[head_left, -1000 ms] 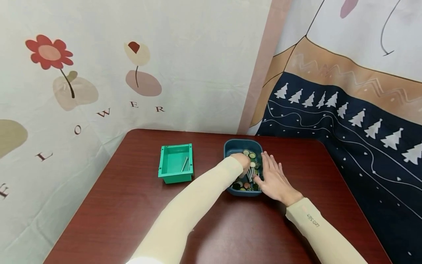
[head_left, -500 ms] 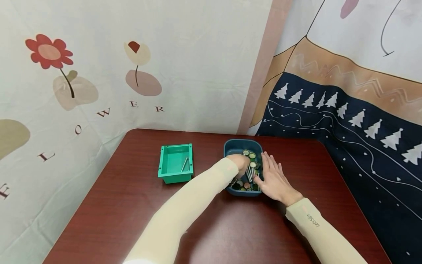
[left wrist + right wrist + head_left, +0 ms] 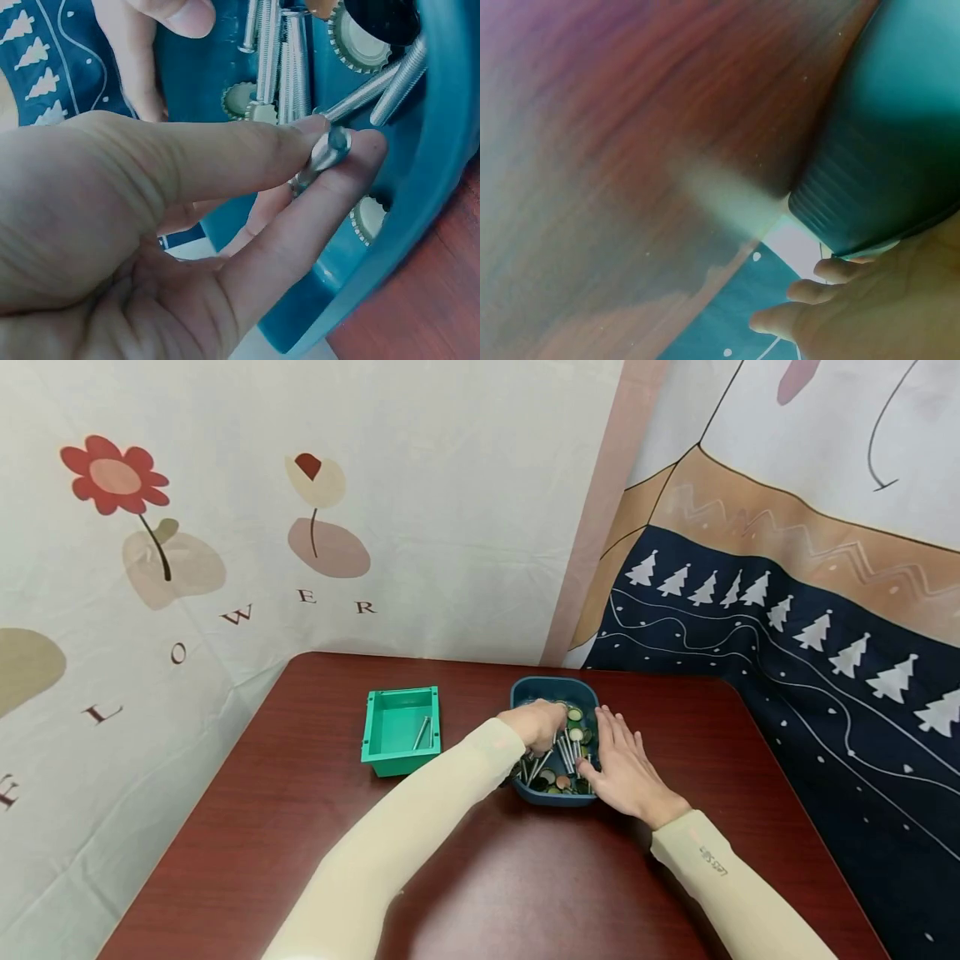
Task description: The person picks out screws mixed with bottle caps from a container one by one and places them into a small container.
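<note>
Though unclear overhead, bolt (image 3: 328, 151) in grip (image 3: 157, 180)

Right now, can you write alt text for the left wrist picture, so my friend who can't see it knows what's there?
The left hand pinches a silver bolt over a blue bin with more bolts and bottle caps inside. Part of the right hand shows at upper left, and a reddish-brown table at lower right.
</note>
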Available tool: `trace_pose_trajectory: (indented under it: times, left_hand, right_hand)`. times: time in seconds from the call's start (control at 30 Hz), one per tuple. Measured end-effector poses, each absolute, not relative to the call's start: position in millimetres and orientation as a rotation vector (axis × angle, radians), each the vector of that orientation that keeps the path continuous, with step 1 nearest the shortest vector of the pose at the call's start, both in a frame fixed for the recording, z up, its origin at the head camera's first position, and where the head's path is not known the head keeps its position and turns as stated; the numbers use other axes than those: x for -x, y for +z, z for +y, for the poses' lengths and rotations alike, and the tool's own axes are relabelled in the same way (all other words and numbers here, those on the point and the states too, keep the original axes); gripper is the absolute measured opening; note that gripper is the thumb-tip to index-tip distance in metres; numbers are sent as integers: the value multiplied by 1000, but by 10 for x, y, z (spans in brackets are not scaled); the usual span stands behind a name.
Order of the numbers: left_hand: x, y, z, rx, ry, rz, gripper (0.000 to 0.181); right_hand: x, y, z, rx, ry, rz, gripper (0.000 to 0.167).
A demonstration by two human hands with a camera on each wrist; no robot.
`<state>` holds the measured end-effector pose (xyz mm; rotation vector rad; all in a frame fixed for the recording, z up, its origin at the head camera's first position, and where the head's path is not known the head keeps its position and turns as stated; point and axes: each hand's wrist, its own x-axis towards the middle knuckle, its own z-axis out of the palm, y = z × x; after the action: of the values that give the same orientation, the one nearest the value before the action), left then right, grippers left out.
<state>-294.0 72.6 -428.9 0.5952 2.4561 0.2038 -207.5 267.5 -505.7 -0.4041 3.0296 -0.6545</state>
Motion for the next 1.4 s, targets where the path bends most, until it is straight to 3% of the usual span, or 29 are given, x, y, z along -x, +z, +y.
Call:
trace_pose_trajectory:
  times: [0.5,0.97,1.4]
  left_hand:
    - [2722,-3975,255,-813,496,2566,44]
    - [2709,-3894,-270,-676,816,2615,18]
    - [2690,-3908,-904,-460,1030,2561,12]
  right_hand:
    - [2082,-5046,2678,369,-619,3010,99]
    - [2094,-5066,2656,386,-641,3031,98]
    - [2087,-5069,2677,401,-658,3037,96]
